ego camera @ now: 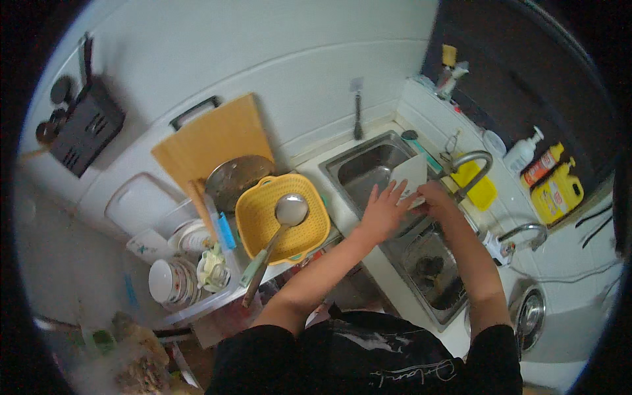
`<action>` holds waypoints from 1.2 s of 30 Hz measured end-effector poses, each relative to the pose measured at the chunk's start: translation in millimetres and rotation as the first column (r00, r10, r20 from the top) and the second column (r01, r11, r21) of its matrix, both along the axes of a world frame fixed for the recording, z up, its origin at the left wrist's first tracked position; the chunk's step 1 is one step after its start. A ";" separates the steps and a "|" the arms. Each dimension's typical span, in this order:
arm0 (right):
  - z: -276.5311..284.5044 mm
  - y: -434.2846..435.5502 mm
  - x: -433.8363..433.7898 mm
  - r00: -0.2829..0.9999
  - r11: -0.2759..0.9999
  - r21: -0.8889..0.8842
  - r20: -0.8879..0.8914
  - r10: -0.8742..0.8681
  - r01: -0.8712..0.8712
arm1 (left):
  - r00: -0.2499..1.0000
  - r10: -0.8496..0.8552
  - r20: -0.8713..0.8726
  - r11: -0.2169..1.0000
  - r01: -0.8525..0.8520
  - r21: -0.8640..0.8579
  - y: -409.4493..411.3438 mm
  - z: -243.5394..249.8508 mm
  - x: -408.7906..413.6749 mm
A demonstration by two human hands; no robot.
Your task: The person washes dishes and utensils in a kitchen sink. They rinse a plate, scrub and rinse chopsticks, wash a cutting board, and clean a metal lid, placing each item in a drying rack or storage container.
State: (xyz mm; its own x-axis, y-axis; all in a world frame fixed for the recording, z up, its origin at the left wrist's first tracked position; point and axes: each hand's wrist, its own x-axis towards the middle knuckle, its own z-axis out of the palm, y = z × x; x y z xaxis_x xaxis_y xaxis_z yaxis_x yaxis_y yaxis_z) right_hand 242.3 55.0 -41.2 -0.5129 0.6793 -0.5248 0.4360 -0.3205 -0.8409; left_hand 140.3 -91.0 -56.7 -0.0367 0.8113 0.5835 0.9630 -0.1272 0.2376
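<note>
Over the double sink, a white dish, perhaps a square plate or bowl, stands tilted between both hands. My left hand lies against its lower side with the fingers spread. At the dish's lower right edge my right hand is bent round, its fingertips largely hidden. Behind the dish is the stainless steel sink basin; the second basin below holds a dark drain strainer. A curved metal faucet rises to the right of the hands.
A yellow plastic basket carries a ladle. Near it are a wooden cutting board, a pan lid and stacked bowls. Soap bottles stand on the right ledge, past a yellow tray.
</note>
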 end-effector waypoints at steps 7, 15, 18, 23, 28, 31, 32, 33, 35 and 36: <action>17.4 10.1 -8.1 0.990 0.999 -0.034 -0.139 -0.013 0.009 | 0.969 0.092 0.229 0.982 -0.050 -0.180 -35.3 -7.5 -13.4; 26.4 1.6 -19.4 0.961 0.996 0.038 -0.266 -0.071 0.084 | 0.800 -0.036 0.598 0.988 0.119 -0.100 -38.6 -15.5 -59.7; 29.7 -34.5 -26.2 0.869 0.993 -0.003 -0.483 -0.105 0.118 | 0.247 0.101 0.964 0.963 0.218 -0.157 -31.4 -2.5 -71.5; 22.5 -74.2 -28.3 0.778 0.990 -0.010 -0.617 -0.116 0.140 | -0.308 0.102 0.946 0.929 0.370 0.021 -24.9 35.3 -78.1; -25.5 -47.1 -33.0 0.685 0.940 0.336 -0.700 0.203 0.065 | -0.067 0.137 0.988 0.959 0.259 -0.116 -4.6 22.5 -80.2; -17.5 -27.1 -30.4 0.738 0.801 0.568 -0.620 0.266 0.188 | 0.028 0.025 0.999 0.975 0.222 -0.030 10.6 24.9 -76.2; -13.9 -14.3 -25.3 0.739 0.727 0.645 -0.605 0.297 0.236 | 0.074 -0.020 0.997 0.976 0.217 0.004 16.4 25.4 -76.2; -7.3 4.3 -17.2 0.746 0.794 0.544 -0.640 0.182 0.273 | 0.139 -0.090 0.986 0.972 0.227 0.057 22.6 23.3 -77.3; 29.8 23.8 3.8 0.820 0.805 0.468 -0.571 -0.039 0.365 | 0.261 -0.203 0.944 0.961 0.237 0.141 30.3 12.5 -81.1; 36.0 40.2 21.7 0.781 0.772 0.534 -0.619 0.078 0.346 | 0.313 -0.197 0.929 0.962 0.245 0.122 33.2 14.5 -77.2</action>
